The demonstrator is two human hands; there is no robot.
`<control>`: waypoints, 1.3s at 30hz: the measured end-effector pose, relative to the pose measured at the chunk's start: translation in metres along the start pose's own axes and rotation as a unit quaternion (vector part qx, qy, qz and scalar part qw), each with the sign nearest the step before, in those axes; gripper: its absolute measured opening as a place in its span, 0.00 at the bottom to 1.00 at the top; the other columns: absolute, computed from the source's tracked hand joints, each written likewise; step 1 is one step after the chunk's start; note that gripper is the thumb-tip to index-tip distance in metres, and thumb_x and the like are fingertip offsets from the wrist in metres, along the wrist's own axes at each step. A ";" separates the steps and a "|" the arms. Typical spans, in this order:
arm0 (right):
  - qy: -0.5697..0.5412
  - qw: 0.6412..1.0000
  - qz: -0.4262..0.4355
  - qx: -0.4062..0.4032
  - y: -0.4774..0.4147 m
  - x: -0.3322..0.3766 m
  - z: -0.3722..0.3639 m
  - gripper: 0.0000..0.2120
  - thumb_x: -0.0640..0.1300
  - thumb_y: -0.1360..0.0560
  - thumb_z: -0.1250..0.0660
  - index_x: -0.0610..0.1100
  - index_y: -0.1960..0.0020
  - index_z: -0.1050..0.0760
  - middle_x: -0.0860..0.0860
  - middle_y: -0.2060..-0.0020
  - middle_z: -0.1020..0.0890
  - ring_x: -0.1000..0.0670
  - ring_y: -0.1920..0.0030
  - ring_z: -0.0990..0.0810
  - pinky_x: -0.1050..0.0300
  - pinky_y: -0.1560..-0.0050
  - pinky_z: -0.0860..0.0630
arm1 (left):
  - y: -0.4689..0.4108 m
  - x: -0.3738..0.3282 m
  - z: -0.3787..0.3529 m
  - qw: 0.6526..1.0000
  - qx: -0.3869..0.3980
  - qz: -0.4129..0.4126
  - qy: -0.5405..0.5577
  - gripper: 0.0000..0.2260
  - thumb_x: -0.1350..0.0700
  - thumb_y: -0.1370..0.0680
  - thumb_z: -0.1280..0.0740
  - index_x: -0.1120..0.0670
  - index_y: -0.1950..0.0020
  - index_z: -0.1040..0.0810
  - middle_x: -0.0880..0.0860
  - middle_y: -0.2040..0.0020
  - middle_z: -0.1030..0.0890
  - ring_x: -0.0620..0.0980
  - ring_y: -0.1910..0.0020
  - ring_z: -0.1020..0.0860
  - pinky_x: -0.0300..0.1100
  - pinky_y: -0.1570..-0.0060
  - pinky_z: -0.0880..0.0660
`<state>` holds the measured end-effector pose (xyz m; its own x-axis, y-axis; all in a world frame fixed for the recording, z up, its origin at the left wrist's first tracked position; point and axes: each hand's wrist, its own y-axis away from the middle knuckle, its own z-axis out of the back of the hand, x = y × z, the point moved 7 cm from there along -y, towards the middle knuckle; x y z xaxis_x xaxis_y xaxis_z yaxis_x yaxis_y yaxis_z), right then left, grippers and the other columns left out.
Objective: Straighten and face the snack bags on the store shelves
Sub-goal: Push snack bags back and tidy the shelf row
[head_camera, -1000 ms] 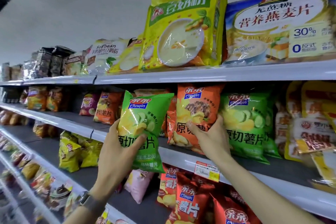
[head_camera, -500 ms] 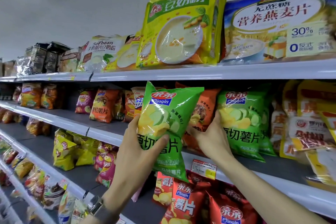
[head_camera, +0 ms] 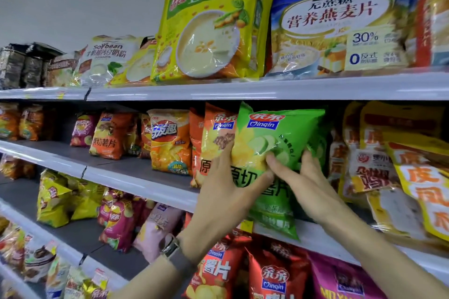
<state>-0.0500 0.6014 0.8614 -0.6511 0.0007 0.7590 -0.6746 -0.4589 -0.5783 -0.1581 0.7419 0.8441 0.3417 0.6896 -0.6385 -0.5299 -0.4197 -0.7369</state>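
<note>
Green chip bag [head_camera: 279, 138] faced front beside orange bag [head_camera: 217, 143], not released: left hand [head_camera: 226, 192] grips its left edge, right hand [head_camera: 307, 182] pinches its middle. Yellow bags [head_camera: 56, 199] lower left lean, pending.

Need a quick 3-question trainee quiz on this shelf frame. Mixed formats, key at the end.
1. True or false: the left hand and the right hand both grip the green chip bag.
2. Multiple choice: the bag right beside the green chip bag, on the picture's left, is mainly A) orange, B) blue, C) black.
3. Fill in: the watch sits on the person's ___ wrist.

Key
1. True: a thumb of each hand lies on the bag's front.
2. A: it is the orange chip bag.
3. left
</note>
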 end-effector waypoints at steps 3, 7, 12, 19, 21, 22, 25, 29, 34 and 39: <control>-0.018 1.000 -0.017 -0.014 -0.017 -0.001 0.033 0.31 0.72 0.32 0.28 0.61 0.35 0.31 0.59 0.38 0.22 0.56 0.39 0.22 0.50 0.35 0.26 | -0.009 -0.010 -0.024 0.999 0.028 0.002 0.024 0.40 0.30 0.31 0.27 0.34 0.21 0.37 0.42 0.31 0.23 0.47 0.32 0.22 0.54 0.33 0.23; -0.050 0.998 -0.019 -0.044 -0.031 0.001 0.069 0.23 0.52 0.24 0.26 0.56 0.33 0.32 0.64 0.50 0.22 0.58 0.49 0.20 0.49 0.44 0.20 | -0.020 -0.014 -0.048 0.994 0.088 0.031 0.052 0.37 0.40 0.23 0.26 0.33 0.19 0.42 0.54 0.31 0.22 0.58 0.43 0.14 0.57 0.41 0.18; 0.004 0.999 -0.004 -0.045 -0.019 -0.020 0.080 0.35 0.50 0.25 0.24 0.55 0.24 0.37 0.69 0.47 0.24 0.65 0.46 0.23 0.51 0.39 0.26 | -0.009 -0.017 -0.054 0.991 0.112 0.029 0.069 0.27 0.65 0.15 0.36 0.49 0.18 0.39 0.55 0.33 0.25 0.40 0.58 0.14 0.35 0.60 0.19; 0.076 0.996 -0.024 -0.030 -0.001 -0.045 0.079 0.36 0.61 0.23 0.30 0.54 0.21 0.41 0.55 0.30 0.25 0.50 0.32 0.26 0.48 0.32 0.29 | 0.007 -0.013 -0.051 0.997 0.065 0.047 0.002 0.24 0.63 0.14 0.37 0.47 0.20 0.35 0.49 0.34 0.21 0.36 0.49 0.16 0.31 0.51 0.21; 0.101 0.995 -0.016 -0.009 0.001 -0.041 0.081 0.36 0.62 0.22 0.31 0.52 0.21 0.41 0.54 0.30 0.24 0.48 0.30 0.26 0.49 0.33 0.29 | 0.009 -0.016 -0.052 0.997 0.061 0.046 -0.011 0.23 0.62 0.14 0.38 0.46 0.20 0.36 0.46 0.36 0.21 0.34 0.50 0.17 0.33 0.50 0.20; 0.116 0.993 -0.011 0.006 0.004 -0.038 0.082 0.34 0.62 0.22 0.32 0.52 0.22 0.40 0.54 0.30 0.24 0.48 0.30 0.26 0.50 0.34 0.29 | 0.010 -0.017 -0.051 0.997 0.053 0.040 -0.030 0.23 0.60 0.14 0.37 0.45 0.20 0.36 0.44 0.35 0.21 0.33 0.46 0.18 0.34 0.47 0.20; 0.177 0.983 -0.006 0.048 0.021 -0.037 0.087 0.33 0.63 0.21 0.35 0.51 0.21 0.39 0.54 0.28 0.27 0.49 0.29 0.27 0.50 0.33 0.29 | 0.019 -0.014 -0.048 0.994 0.050 0.039 -0.094 0.27 0.50 0.14 0.36 0.44 0.16 0.40 0.42 0.27 0.25 0.37 0.34 0.23 0.45 0.32 0.24; 0.291 0.956 0.029 0.033 0.054 -0.028 0.100 0.25 0.64 0.20 0.41 0.53 0.27 0.31 0.58 0.35 0.24 0.53 0.35 0.26 0.51 0.37 0.26 | 0.037 -0.016 -0.040 0.983 0.061 0.042 -0.167 0.25 0.44 0.15 0.36 0.36 0.20 0.38 0.46 0.19 0.32 0.48 0.24 0.30 0.54 0.25 0.31; 0.404 0.910 0.097 0.013 0.087 0.004 0.086 0.12 0.62 0.21 0.45 0.58 0.48 0.27 0.60 0.54 0.22 0.55 0.50 0.23 0.53 0.55 0.23 | 0.060 -0.011 -0.023 0.945 0.083 0.061 -0.311 0.24 0.44 0.18 0.35 0.46 0.22 0.28 0.46 0.28 0.22 0.47 0.30 0.25 0.46 0.34 0.27; 0.412 0.899 0.117 0.086 0.093 0.014 0.035 0.17 0.65 0.20 0.48 0.59 0.39 0.28 0.61 0.44 0.21 0.54 0.43 0.22 0.53 0.47 0.25 | 0.083 -0.006 -0.004 0.919 0.128 0.102 -0.359 0.17 0.43 0.20 0.38 0.46 0.36 0.18 0.42 0.51 0.14 0.45 0.48 0.18 0.47 0.47 0.21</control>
<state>-0.1096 0.5271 0.8284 -0.8530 0.5119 0.1020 -0.4679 -0.6633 -0.5840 -0.2013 0.7009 0.7856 -0.3363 0.8622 -0.3788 -0.7227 -0.4941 -0.4832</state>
